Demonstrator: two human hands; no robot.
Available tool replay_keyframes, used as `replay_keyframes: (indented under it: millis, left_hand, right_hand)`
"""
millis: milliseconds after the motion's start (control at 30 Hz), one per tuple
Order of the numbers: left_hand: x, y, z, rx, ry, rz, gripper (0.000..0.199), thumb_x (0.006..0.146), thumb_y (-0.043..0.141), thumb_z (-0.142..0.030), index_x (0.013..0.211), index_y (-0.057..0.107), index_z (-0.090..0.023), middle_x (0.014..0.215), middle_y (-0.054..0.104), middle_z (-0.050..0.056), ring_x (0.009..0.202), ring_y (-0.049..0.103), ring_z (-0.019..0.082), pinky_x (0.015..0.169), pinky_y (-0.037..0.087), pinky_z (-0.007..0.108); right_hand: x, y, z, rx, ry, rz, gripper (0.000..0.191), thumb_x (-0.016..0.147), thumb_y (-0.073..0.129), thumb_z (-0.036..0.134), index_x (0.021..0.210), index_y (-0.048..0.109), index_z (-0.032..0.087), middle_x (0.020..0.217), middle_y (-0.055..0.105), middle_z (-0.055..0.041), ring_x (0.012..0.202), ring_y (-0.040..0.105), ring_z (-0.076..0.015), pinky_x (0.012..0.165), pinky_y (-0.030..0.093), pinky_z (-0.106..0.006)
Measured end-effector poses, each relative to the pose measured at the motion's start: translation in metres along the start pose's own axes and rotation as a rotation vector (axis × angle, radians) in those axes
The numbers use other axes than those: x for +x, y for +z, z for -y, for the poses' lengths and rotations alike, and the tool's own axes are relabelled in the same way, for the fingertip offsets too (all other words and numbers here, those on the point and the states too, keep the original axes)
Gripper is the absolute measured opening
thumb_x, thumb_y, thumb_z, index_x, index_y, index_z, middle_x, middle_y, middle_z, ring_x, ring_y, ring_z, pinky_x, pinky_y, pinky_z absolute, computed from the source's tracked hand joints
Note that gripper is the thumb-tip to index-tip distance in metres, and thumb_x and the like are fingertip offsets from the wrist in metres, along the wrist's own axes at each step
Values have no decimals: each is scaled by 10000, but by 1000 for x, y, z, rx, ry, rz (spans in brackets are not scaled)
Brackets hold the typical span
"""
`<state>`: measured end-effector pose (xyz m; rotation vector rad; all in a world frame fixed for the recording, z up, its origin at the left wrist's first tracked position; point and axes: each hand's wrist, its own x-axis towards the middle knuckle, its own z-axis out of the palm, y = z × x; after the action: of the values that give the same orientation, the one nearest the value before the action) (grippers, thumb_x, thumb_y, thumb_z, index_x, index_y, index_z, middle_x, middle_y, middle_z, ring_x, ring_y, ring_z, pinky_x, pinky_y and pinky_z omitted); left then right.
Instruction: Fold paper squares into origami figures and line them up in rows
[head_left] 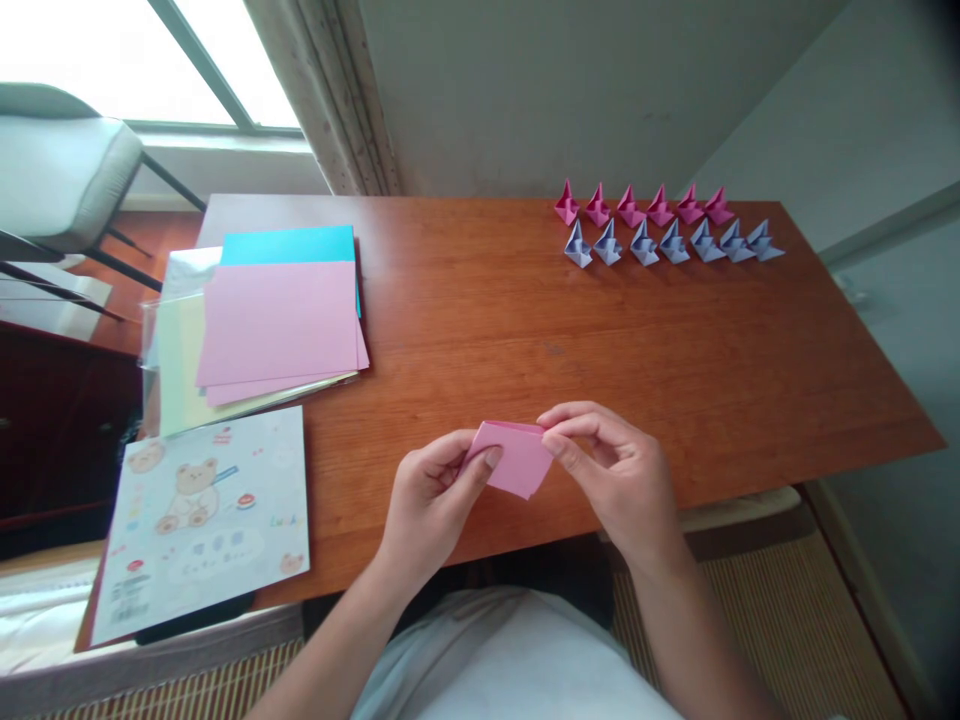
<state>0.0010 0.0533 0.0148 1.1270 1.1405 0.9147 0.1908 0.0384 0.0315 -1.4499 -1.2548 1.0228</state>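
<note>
A small folded piece of pink paper (517, 460) is held up between my two hands, above the table's front edge. My left hand (439, 490) pinches its left side, with the thumb lying on the face toward me. At the upper right corner, my right hand (611, 465) grips the paper between thumb and index finger, its other fingers curled behind. The top edge shows a slight gap between folded layers. The fingers behind the paper are partly hidden.
Pink origami figures (630, 207) and pale purple origami figures (674, 243) stand in two rows at the back right of the wooden table (465, 310). At left lie stacked pink sheets (281, 320), a blue sheet (292, 245) and a bear-printed pad (210, 520). A chair (67, 180) stands beyond.
</note>
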Motion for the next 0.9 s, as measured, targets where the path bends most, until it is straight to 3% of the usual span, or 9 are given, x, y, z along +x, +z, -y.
replay_keyframes:
  millis: [400, 500, 633, 767, 900]
  left_hand:
    - [2, 1, 1, -68, -75, 36, 232, 890, 709, -371, 912, 773, -149, 834, 749, 49, 733, 638, 149, 658, 497, 213]
    - [3, 1, 0, -58, -84, 71, 238, 900, 693, -369, 920, 763, -142, 816, 729, 45, 714, 615, 142, 641, 480, 209]
    - [4, 0, 0, 54, -63, 178, 255, 933, 643, -375, 960, 739, -140, 814, 704, 46, 723, 607, 152, 642, 473, 222]
    - [3, 2, 2, 137, -34, 267, 250, 962, 597, -376, 964, 703, -150, 827, 695, 48, 750, 625, 164, 672, 489, 235]
    - [2, 4, 4, 109, -38, 250, 216, 949, 619, -345, 1049, 665, -160, 920, 716, 72, 800, 649, 173, 683, 501, 237]
  right_hand:
    - [2, -2, -9, 65, 51, 28, 177, 881, 732, 363, 782, 679, 226, 1007, 726, -55, 962, 685, -208, 885, 573, -357]
    - [2, -4, -7, 102, 71, 87, 139, 905, 705, 367, 901, 664, 234, 1091, 715, -57, 1022, 676, -204, 893, 568, -339]
    - [5, -6, -3, 24, 85, 174, 241, 926, 679, 378, 1127, 654, 246, 1082, 727, -52, 997, 689, -200, 894, 560, -343]
    - [11, -2, 4, -124, 16, 257, 156, 929, 668, 369, 991, 712, 232, 980, 735, -37, 919, 686, -195, 817, 546, -319]
    - [13, 1, 5, -158, -21, 260, 112, 928, 667, 309, 874, 714, 223, 871, 719, -13, 833, 665, -171, 761, 511, -297]
